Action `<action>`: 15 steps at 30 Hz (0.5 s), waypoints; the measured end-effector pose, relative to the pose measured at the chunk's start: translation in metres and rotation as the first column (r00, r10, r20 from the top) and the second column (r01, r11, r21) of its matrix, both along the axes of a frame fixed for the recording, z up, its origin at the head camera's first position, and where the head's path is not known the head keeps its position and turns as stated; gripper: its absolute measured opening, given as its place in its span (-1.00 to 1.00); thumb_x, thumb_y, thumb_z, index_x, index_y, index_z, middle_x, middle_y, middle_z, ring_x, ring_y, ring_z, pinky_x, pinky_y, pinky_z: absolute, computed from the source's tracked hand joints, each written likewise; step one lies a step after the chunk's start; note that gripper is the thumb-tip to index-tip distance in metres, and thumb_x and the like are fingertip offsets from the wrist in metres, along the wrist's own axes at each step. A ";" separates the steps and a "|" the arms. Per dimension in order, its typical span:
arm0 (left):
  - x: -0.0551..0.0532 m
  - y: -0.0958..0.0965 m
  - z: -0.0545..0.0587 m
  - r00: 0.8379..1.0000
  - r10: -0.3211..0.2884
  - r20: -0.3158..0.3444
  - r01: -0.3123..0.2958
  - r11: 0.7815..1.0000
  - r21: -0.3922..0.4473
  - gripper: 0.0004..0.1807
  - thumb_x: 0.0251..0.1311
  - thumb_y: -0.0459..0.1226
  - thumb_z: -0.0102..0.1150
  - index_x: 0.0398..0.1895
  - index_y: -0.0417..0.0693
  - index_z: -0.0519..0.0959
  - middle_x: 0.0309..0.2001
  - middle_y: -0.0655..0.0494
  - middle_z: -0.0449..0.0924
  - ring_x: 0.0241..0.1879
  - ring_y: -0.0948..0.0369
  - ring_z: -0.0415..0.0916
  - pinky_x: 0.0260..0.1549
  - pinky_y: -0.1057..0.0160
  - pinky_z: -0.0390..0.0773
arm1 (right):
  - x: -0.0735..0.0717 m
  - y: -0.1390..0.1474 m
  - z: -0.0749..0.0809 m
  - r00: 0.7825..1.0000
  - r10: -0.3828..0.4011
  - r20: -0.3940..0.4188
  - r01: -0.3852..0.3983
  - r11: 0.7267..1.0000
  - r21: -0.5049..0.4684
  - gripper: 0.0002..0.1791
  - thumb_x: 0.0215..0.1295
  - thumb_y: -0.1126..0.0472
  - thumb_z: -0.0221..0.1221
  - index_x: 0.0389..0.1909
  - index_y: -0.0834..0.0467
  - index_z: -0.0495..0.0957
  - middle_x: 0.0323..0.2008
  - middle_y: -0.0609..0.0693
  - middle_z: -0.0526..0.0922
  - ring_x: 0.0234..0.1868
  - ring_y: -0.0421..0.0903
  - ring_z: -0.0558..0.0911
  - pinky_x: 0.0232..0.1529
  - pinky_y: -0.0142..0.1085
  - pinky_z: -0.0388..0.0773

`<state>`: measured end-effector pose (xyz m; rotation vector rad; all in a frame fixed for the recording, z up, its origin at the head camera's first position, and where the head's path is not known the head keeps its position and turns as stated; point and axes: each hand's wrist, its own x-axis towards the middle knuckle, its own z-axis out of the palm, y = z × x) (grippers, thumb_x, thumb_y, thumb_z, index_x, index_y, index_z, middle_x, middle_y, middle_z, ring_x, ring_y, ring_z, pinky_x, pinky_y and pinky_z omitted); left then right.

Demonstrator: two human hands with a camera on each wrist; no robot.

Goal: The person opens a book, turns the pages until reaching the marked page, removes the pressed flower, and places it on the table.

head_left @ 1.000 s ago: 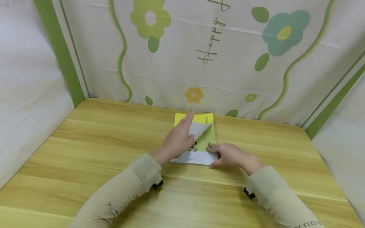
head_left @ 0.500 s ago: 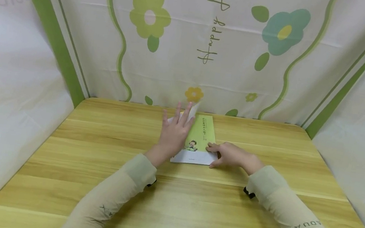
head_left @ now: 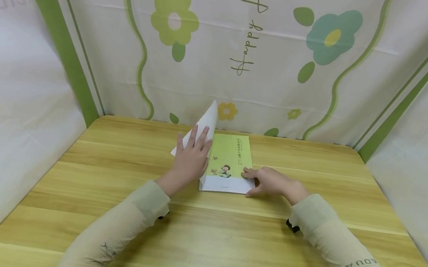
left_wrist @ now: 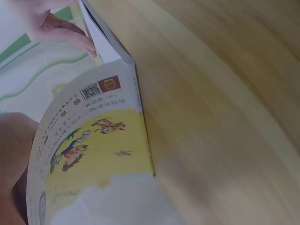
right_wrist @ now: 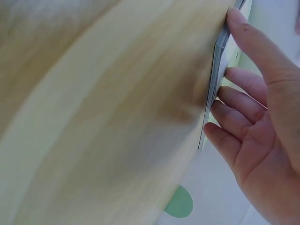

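While the left hand swings the cover of the booklet open to the left, the thing to get right, I'd say, is to let the cover pivot on the spine rather than drag the whole booklet sideways, and to keep the flat palm behind the sheet so it opens without a crease. The booklet lies on the wooden table near the middle of its far edge, close under the flowered backdrop, with a green title page now showing. The cover stands lifted and curled, its white inner face towards me; the left wrist view shows its printed yellow outer face arching up off the table. The left hand's fingers are straight and spread, pressing against the raised cover rather than pinching it, wrist low, forearm in a pale sleeve running back towards the near edge. The right hand rests at the booklet's right near corner, fingers relaxed and only lightly bent, the fingertips touching the edge of the page block and the thumb along it, steadying it without clamping. I'd judge that the right hand should keep that light downward hold until the cover lies flat on the table.
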<state>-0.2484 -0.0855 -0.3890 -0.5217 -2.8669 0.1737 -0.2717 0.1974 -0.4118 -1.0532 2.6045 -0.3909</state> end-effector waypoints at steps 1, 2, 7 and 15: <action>0.000 -0.003 -0.001 1.000 0.005 0.018 -0.005 1.000 -0.002 -0.34 0.51 -0.04 0.05 0.59 0.01 0.24 0.66 -0.05 -0.28 0.60 -0.16 -0.44 0.41 -0.43 -0.16 | 0.000 0.000 0.000 1.000 0.005 0.000 -0.005 1.000 0.000 -0.19 0.24 -0.04 0.45 0.41 0.27 0.44 0.45 0.26 0.32 0.43 0.25 0.34 0.39 0.08 0.32; 0.000 -0.006 -0.002 0.999 0.005 0.032 -0.005 1.000 -0.003 -0.34 0.51 -0.04 0.05 0.59 0.00 0.24 0.66 -0.06 -0.28 0.60 -0.17 -0.43 0.40 -0.44 -0.18 | 0.000 0.001 0.000 1.000 0.008 0.001 -0.008 1.000 0.001 -0.19 0.24 -0.04 0.45 0.41 0.27 0.44 0.45 0.26 0.32 0.44 0.25 0.33 0.39 0.08 0.31; -0.001 -0.019 -0.005 0.988 -0.033 0.153 0.026 0.999 0.048 -0.35 0.52 -0.07 0.04 0.58 -0.06 0.26 0.66 -0.09 -0.26 0.60 -0.19 -0.39 0.40 -0.45 -0.23 | -0.001 0.002 0.001 1.000 0.015 0.019 -0.015 1.000 0.007 -0.20 0.24 0.00 0.45 0.42 0.25 0.43 0.46 0.24 0.30 0.46 0.25 0.30 0.42 0.08 0.26; -0.004 -0.041 -0.010 0.929 -0.123 0.349 0.081 0.988 0.132 -0.37 0.60 -0.02 -0.08 0.60 -0.07 0.21 0.65 -0.08 -0.24 0.59 -0.18 -0.34 0.41 -0.43 -0.18 | -0.002 0.004 0.002 0.999 0.021 0.034 -0.021 1.000 0.001 -0.23 0.27 0.01 0.43 0.43 0.23 0.43 0.48 0.21 0.27 0.48 0.25 0.27 0.44 0.11 0.21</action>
